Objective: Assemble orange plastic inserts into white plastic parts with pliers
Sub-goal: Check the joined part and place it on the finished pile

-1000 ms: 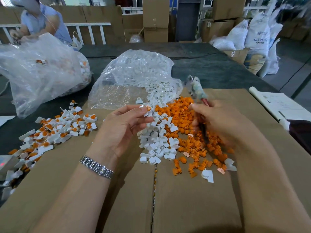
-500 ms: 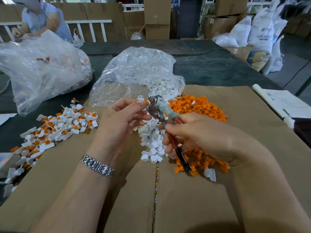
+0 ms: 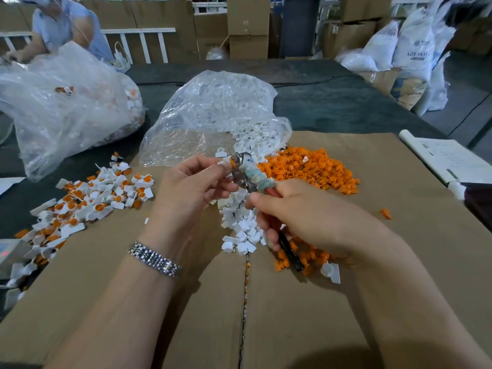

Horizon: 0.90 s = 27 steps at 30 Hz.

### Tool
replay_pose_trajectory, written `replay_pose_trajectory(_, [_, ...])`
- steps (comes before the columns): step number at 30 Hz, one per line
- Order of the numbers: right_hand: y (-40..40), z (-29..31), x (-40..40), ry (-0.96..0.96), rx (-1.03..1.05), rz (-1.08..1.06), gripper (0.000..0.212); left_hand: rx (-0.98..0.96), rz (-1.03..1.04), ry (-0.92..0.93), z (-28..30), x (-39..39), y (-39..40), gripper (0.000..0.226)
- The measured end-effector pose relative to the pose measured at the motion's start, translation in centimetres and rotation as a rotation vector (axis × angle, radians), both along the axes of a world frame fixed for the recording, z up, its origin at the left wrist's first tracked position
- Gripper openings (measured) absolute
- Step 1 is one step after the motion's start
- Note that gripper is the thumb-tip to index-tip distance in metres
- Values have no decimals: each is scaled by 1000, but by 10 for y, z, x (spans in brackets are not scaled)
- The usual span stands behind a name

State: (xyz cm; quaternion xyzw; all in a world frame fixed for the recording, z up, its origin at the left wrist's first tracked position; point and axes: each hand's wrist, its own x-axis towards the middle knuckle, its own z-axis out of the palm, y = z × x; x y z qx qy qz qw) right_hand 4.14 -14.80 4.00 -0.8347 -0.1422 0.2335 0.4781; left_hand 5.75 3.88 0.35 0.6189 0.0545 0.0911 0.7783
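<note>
Workshop table: flattened cardboard covers my table, loose white parts and orange inserts heaped just beyond my hands.
Left hand: pinches one white part with its insert, at the plier tips.
Right hand: wrapped round the pliers handles.
Handling: light, stiff, small; I judge it slips easily, so pinch its flat sides.
Pliers' axis: tips far-left, handles near-right.

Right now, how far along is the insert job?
Done: a pile of assembled pieces lies at left. In hand: the left hand pinches one part at the pliers, whose handles the right hand grips. Left: heaps of loose white parts and orange inserts, plus a bag of white parts. Most remains.
</note>
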Motion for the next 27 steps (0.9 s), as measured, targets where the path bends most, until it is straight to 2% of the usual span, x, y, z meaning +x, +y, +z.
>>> replay_pose_trajectory(6, [14,-12,4,-154,-78,-42,41,-30,12,-1,-1,0,1,8])
replay_pose_trajectory(12, [0,-6,6,44,88,-15,42,-19,33,-39,-4,2,8,12])
replay_pose_trajectory(14, [-9,-2,11,-14,85,-44,34,31,62,-63,-5,1,14,12])
replay_pose_trajectory(17, [-23,-3,27,-216,-71,-237,28,298,235,-37,-7,4,26,17])
replay_pose_trajectory(20, [-35,-14,44,-349,-316,-405,28,785,520,53,-8,8,41,16])
replay_pose_trajectory(22, [-41,-23,52,-358,-485,-466,41,1081,627,140,-8,8,49,12])
replay_pose_trajectory(25, [-45,-34,59,-388,-739,-504,59,1280,568,138,-9,9,51,13])
replay_pose_trajectory(27, [-43,-39,59,-398,-825,-494,63,1230,383,73,-10,9,45,15])
